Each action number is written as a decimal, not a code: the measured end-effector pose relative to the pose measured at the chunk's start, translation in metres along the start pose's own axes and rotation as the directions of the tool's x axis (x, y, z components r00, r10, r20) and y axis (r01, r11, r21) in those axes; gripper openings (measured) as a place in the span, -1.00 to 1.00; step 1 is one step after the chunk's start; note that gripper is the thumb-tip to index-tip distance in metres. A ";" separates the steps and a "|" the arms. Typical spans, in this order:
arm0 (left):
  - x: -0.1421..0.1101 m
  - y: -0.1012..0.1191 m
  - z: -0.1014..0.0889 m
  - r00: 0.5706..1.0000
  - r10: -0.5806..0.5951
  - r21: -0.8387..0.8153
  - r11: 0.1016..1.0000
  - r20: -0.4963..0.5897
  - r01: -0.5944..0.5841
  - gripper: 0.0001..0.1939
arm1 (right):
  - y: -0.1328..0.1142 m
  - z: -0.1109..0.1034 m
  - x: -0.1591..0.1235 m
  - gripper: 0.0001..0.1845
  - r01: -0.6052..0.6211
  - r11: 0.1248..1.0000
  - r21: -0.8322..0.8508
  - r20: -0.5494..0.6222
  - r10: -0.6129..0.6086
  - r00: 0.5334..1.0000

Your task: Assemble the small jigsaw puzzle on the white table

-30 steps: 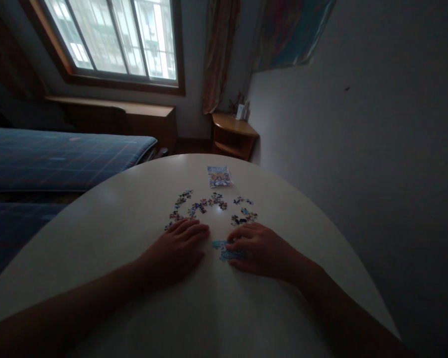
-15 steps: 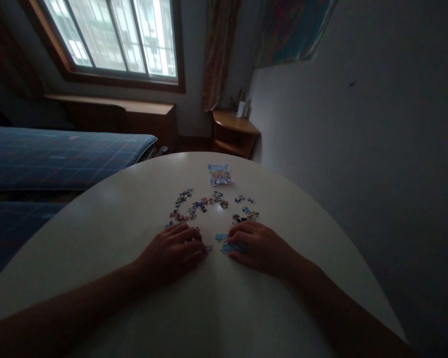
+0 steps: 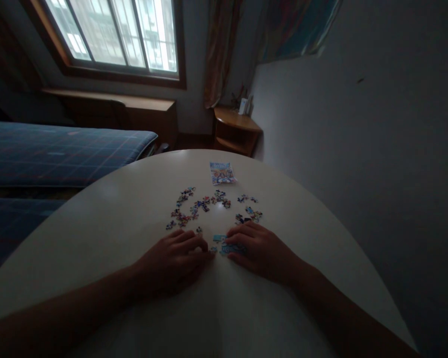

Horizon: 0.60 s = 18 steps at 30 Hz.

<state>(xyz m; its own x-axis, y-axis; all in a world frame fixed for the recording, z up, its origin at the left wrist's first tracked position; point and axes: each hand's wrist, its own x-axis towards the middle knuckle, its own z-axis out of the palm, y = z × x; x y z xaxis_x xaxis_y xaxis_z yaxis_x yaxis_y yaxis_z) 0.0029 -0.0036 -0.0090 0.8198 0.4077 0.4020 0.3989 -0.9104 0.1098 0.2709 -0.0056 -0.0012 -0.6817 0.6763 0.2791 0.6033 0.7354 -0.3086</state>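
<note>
My left hand (image 3: 179,256) lies low over the white table, its thumb and index finger closed on a small light-blue puzzle piece (image 3: 213,249). This piece is just left of a joined light-blue puzzle section (image 3: 229,248), with a narrow gap between them. My right hand (image 3: 259,248) holds that section from the right, its curled fingers and thumb on it, covering its right part. The section's upper-left strip (image 3: 219,238) shows beyond the fingertips. One loose puzzle piece (image 3: 199,229) lies just beyond my left fingers.
Loose puzzle pieces form an arc (image 3: 182,216) beyond my hands, with more pieces (image 3: 253,214) beyond the right hand. A printed picture sheet (image 3: 222,173) lies near the far edge of the round white table (image 3: 134,199). A mattress (image 3: 59,154) is at left, a wall at right.
My left hand has moved slightly right with the small piece, towards the joined section. My right hand stays on the section. The view has shifted a little.
</note>
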 end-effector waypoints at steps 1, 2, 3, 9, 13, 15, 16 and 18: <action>0.000 0.002 -0.001 0.999 -0.001 0.012 1.000 0.038 0.000 -0.74 | 0.000 0.000 0.000 -0.80 0.002 1.000 0.006 -0.003 -0.002 1.000; 0.001 0.003 -0.001 0.998 -0.006 0.024 1.000 0.065 0.004 -0.74 | 0.000 0.000 0.000 -0.80 0.003 1.000 0.013 -0.006 -0.003 1.000; 0.001 0.005 -0.002 0.997 -0.012 0.031 0.999 0.078 0.009 -0.74 | -0.001 0.001 0.000 -0.80 0.004 1.000 0.020 -0.008 -0.003 1.000; 0.003 0.007 -0.003 0.997 -0.011 0.038 0.999 0.071 0.008 -0.76 | -0.001 0.002 0.002 -0.79 0.023 0.999 0.031 -0.018 -0.022 1.000; 0.003 0.005 -0.002 0.998 0.009 0.051 0.999 0.056 -0.011 -0.77 | -0.001 0.003 0.002 -0.79 0.017 0.999 0.030 -0.021 -0.016 1.000; 0.003 0.005 -0.002 0.998 0.009 0.052 0.999 0.056 -0.012 -0.77 | -0.002 0.003 0.002 -0.79 0.015 1.000 0.023 -0.019 -0.014 1.000; 0.003 0.005 -0.003 0.998 0.009 0.049 0.999 0.058 -0.011 -0.77 | -0.002 0.003 0.002 -0.79 0.010 1.000 0.017 -0.021 -0.010 1.000; 0.002 0.005 -0.003 0.998 0.012 0.043 0.999 0.059 -0.014 -0.77 | -0.004 0.004 0.002 -0.79 -0.003 1.000 0.000 -0.028 0.003 1.000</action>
<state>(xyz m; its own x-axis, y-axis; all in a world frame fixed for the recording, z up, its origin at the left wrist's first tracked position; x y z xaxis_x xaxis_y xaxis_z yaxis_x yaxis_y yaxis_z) 0.0055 -0.0071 -0.0051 0.8472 0.4004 0.3492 0.4044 -0.9123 0.0650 0.2654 -0.0071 -0.0034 -0.6679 0.6796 0.3034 0.6054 0.7332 -0.3096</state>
